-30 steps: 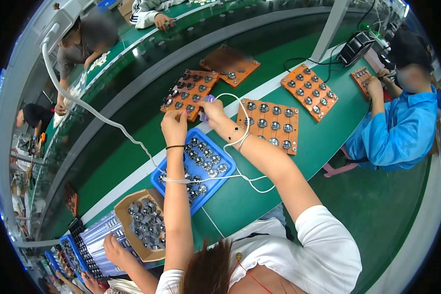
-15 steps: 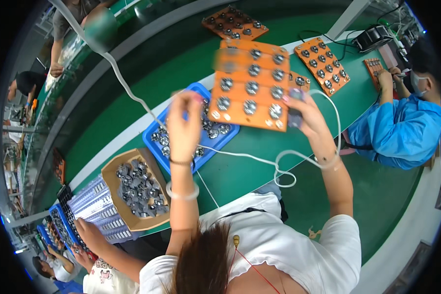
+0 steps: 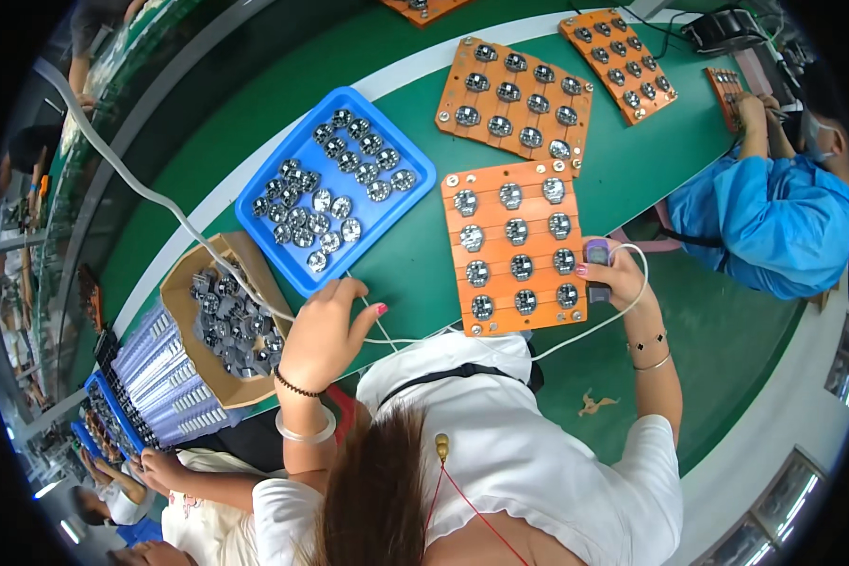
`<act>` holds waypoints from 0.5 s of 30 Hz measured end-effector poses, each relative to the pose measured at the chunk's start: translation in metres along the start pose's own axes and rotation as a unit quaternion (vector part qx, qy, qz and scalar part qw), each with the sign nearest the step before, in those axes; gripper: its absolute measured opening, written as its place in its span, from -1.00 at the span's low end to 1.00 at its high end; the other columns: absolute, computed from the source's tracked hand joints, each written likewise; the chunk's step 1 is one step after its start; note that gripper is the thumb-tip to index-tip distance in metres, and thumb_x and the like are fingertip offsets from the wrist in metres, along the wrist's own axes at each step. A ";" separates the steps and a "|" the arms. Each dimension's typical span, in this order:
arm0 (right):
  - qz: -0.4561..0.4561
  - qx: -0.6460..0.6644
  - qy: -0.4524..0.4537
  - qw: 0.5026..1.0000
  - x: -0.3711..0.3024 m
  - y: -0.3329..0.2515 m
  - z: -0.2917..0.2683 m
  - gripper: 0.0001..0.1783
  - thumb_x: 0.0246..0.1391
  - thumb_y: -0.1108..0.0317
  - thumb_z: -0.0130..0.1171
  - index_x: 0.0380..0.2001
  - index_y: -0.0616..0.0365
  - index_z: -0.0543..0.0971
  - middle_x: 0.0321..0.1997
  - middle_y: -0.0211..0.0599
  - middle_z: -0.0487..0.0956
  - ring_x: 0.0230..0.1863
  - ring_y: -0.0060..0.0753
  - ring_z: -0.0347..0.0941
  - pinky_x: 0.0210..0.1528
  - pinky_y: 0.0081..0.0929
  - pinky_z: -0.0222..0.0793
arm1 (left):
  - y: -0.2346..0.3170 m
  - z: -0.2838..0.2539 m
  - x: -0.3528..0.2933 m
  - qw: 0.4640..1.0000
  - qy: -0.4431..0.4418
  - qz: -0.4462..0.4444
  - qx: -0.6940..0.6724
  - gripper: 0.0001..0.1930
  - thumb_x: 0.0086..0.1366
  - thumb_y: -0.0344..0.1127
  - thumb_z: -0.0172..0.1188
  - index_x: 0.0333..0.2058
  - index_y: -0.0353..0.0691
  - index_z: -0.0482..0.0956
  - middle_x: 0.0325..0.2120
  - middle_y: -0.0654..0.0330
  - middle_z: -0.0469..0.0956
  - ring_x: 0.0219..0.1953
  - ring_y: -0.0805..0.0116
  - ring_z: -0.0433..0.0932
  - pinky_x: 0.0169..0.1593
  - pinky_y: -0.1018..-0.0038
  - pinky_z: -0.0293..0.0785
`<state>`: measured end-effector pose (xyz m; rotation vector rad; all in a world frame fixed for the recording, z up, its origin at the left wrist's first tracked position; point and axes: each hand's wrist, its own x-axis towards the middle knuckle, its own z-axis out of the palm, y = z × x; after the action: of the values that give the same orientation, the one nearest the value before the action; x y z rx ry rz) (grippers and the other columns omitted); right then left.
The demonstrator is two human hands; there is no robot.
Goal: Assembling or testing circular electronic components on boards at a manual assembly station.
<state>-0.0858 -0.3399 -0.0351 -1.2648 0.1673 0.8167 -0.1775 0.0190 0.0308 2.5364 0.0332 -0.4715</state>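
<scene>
An orange tray board (image 3: 496,283) with rows of round metal-and-black components is at the front of the green bench. My right hand (image 3: 618,279) grips its right edge, thumb on top. Between that hand and the board is a small purple-and-grey device (image 3: 597,253), beside a white cable; whether the fingers hold it too I cannot tell. My left hand (image 3: 323,332) is low over the bench's front edge, thumb apart from the fingers, with nothing in it. Just beyond it, a blue tray (image 3: 373,236) holds many similar round components.
Left of the blue tray is a cardboard box (image 3: 191,344) of grey parts, with clear plastic trays (image 3: 165,382) beside it. More orange boards (image 3: 453,99) (image 3: 623,61) lie farther back. A co-worker in blue (image 3: 764,226) works at right. The white cable (image 3: 132,179) crosses the left side.
The orange board has come down and nearer with my right hand. My left hand has drawn back from over the blue tray, which now shows fully. The view has shifted too.
</scene>
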 end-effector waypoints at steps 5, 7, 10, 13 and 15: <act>0.005 0.044 0.015 0.999 0.002 0.025 0.016 -0.63 -0.16 0.49 0.21 -0.20 0.34 0.43 -0.28 -0.29 0.53 -0.28 -0.52 0.47 -0.20 -0.56 0.42 | 0.014 0.025 0.012 0.991 -0.031 0.033 -0.127 -0.67 0.15 -0.33 0.13 -0.13 -0.38 0.41 -0.31 -0.02 0.47 -0.29 0.16 0.51 -0.21 0.41 0.43; -0.014 0.046 0.032 0.998 0.001 0.030 0.021 -0.64 -0.14 0.48 0.22 -0.21 0.33 0.43 -0.29 -0.30 0.53 -0.29 -0.53 0.47 -0.21 -0.57 0.42 | 0.018 0.037 0.015 0.972 -0.032 0.061 -0.223 -0.62 0.15 -0.41 0.11 -0.05 -0.40 0.36 -0.27 0.00 0.44 -0.28 0.23 0.49 -0.18 0.45 0.43; -0.017 0.025 0.050 0.998 0.009 0.021 0.025 -0.73 -0.10 0.47 0.19 -0.27 0.28 0.44 -0.33 -0.33 0.53 -0.32 -0.55 0.47 -0.26 -0.60 0.42 | 0.021 0.056 0.025 0.960 -0.039 0.071 -0.268 -0.55 0.17 -0.43 0.09 0.02 -0.46 0.27 -0.25 0.03 0.38 -0.29 0.30 0.48 -0.18 0.48 0.43; -0.016 0.013 0.069 0.997 0.011 0.020 0.027 -0.73 -0.10 0.49 0.18 -0.27 0.27 0.43 -0.34 -0.33 0.52 -0.32 -0.55 0.47 -0.28 -0.61 0.43 | 0.017 0.065 0.034 0.953 -0.031 0.080 -0.290 -0.51 0.18 -0.42 0.07 0.06 -0.52 0.21 -0.28 0.04 0.35 -0.36 0.34 0.47 -0.21 0.51 0.42; -0.016 0.015 0.083 0.996 0.013 0.018 0.027 -0.73 -0.10 0.50 0.18 -0.26 0.26 0.42 -0.34 -0.34 0.51 -0.33 -0.55 0.47 -0.30 -0.62 0.43 | 0.018 0.067 0.037 0.956 -0.018 0.081 -0.280 -0.53 0.18 -0.43 0.06 0.05 -0.53 0.22 -0.29 0.05 0.35 -0.38 0.36 0.44 -0.23 0.52 0.41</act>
<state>-0.0963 -0.3091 -0.0466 -1.3046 0.2901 0.6788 -0.1620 -0.0344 -0.0246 1.9553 -0.0487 -0.3763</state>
